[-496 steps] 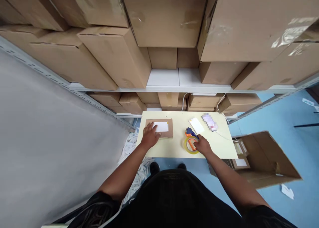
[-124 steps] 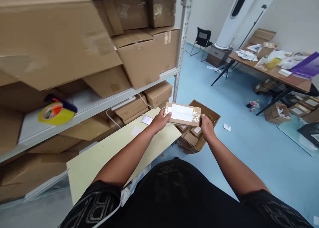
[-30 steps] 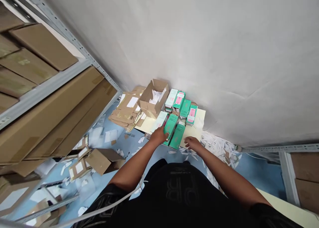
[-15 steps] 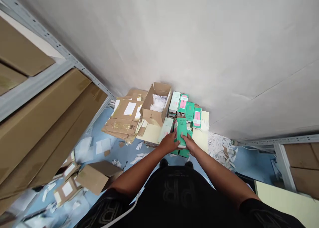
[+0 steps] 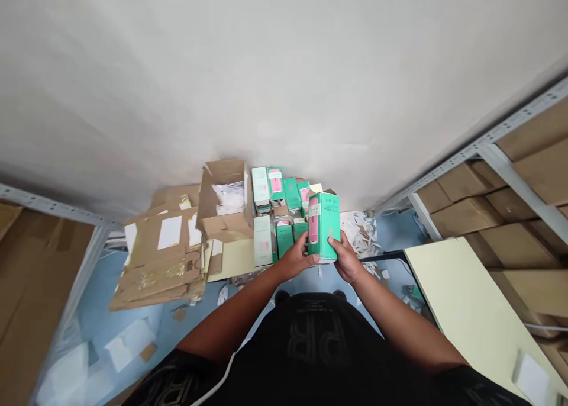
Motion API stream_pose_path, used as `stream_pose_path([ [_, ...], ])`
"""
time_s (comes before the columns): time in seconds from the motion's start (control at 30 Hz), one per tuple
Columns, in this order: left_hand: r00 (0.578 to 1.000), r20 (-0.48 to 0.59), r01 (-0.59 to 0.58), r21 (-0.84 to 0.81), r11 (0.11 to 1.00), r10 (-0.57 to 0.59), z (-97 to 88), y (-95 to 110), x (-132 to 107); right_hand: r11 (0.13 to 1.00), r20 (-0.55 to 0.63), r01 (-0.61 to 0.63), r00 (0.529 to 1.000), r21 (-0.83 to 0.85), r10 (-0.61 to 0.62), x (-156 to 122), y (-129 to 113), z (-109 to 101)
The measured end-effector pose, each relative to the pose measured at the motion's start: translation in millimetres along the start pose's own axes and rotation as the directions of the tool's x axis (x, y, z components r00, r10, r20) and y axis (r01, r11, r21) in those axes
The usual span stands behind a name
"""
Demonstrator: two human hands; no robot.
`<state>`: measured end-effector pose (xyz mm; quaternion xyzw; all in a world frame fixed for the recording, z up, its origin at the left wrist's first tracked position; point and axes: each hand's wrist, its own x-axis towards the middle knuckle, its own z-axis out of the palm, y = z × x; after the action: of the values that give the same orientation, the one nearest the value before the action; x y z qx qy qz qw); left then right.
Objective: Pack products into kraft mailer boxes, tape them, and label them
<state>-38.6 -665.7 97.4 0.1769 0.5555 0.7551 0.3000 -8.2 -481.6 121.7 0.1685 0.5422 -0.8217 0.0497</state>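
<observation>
A green box with a pink panel (image 5: 329,225) is held upright between my two hands, raised above the low table (image 5: 235,259). On its left side my left hand (image 5: 294,258) grips the lower part, fingers curled around it. My right hand (image 5: 346,257) clasps the right side, thumb on the green face. The box's top appears open, with a brown cardboard edge showing. Behind and left of it are several similar boxes: a pale green box (image 5: 262,241), a green and pink box (image 5: 276,182) and a plain green box (image 5: 291,193).
An open carton (image 5: 225,228) with white papers inside stands left of the boxes. Flattened cardboard (image 5: 164,258) is stacked farther left. Paper scraps (image 5: 360,231) litter the floor. Shelving with cartons (image 5: 510,216) and a cream tabletop (image 5: 470,311) are on the right.
My hands have lifted the green box up off the pile toward me and turned it, so its pink side shows. My view has swung to the right.
</observation>
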Motion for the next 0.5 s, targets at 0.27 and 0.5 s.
stream_pose_path([
  [0.27, 0.980, -0.180, 0.153, 0.410, 0.899, -0.085, 80.4, -8.6, 66.7, 0.975, -0.155, 0.115, 0.984, 0.192, -0.085, -55.3, -44.5, -128.5],
  [0.5, 0.989, -0.016, 0.121, 0.646, 0.753, -0.145, 231.2, -44.9, 132.4, 0.959, -0.405, 0.123, 0.914, 0.254, -0.010, -110.9, -61.8, -303.1],
])
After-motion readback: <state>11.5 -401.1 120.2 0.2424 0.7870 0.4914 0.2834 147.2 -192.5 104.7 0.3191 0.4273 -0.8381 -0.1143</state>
